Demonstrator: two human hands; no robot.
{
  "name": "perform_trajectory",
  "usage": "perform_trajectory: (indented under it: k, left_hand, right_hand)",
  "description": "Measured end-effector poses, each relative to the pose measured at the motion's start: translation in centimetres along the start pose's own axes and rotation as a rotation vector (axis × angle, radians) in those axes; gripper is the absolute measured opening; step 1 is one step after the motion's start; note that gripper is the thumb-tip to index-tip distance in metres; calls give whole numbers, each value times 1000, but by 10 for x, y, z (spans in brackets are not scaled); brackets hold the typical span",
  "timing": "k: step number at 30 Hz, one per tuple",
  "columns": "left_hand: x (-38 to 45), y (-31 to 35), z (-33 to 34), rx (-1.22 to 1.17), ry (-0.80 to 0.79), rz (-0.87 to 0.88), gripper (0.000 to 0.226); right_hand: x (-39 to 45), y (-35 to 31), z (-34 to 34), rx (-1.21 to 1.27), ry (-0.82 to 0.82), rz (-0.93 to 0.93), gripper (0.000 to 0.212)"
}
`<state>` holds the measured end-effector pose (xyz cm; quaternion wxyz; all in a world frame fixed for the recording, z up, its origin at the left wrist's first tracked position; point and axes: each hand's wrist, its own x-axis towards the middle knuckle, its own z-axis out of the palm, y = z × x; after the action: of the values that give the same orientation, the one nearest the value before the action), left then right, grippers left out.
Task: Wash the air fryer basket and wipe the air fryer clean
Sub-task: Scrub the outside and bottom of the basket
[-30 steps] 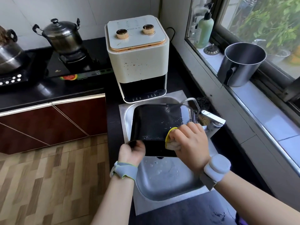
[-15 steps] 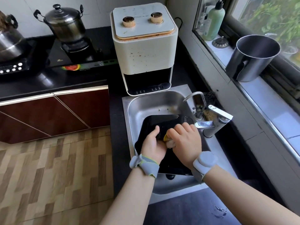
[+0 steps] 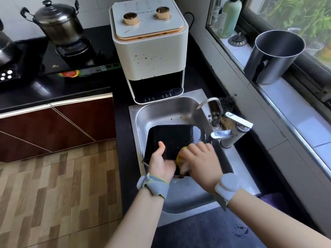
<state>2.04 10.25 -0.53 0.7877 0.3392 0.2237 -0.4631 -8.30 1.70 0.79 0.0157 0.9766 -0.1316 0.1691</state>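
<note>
Inside the stainless-steel sink (image 3: 141, 119), the left hand (image 3: 160, 162) gripped the wet black square air fryer basket (image 3: 172, 138) while the right hand (image 3: 200, 158) clutched a yellow sponge (image 3: 180, 157) (blurred), so the basket could have slipped and banged the steel.

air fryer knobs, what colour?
Gold-toned with ribbed sides. Both knobs sit on top of the cream-white air fryer, clearest in the head view.
</note>
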Motion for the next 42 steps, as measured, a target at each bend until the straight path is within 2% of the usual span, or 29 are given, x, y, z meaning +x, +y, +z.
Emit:
perform_trajectory:
  k: [3,5,8,10,13,16,19,21,23,25,28,30,34,38,42]
  left_hand:
    - [6,4,-2,-124,25,107,29]
    - [8,1,1,-108,10,106,31]
    - [7,0,8,-16,-12,54,39]
    - [5,-1,11,-33,-12,54,37]
    - [5,0,13,-110,15,71,29]
    - [6,5,8,-170,57,94,26]
    - [5,8,9,-166,52,106,28]
    - [6,5,13,-134,64,108,31]
    - [4,-2,19,-66,69,77,37]
    - [1,-7,23,4,83,33,44]
    - [-1,-10,27,63,98,-20,47]
    - [-2,-8,29,23,50,8,42]
    - [-3,1,30,-111,31,125,26]
    - [-5,5,26,-173,28,133,24]
    - [-8,8,17,-230,44,129,22]
  right_hand:
    - [-10,25,-1,33,-44,127,29]
    - [-3,18,0,66,-72,174,34]
    - [7,3,4,84,-24,83,31]
    - [2,12,4,104,-4,36,25]
    - [-12,31,1,159,0,142,28]
    - [-22,26,-4,338,-47,277,32]
    - [-30,14,-13,552,-82,333,46]
    - [-26,10,-18,630,-85,363,48]
    - [-14,8,-23,521,-78,332,39]
    - [2,3,-23,261,-66,204,20]
    - [16,-1,-19,44,-140,90,34]
    - [14,7,-14,26,-102,76,34]
    - [-10,35,-2,272,51,240,22]
    - [-21,39,8,549,127,404,13]
    - [-31,39,22,657,102,553,23]
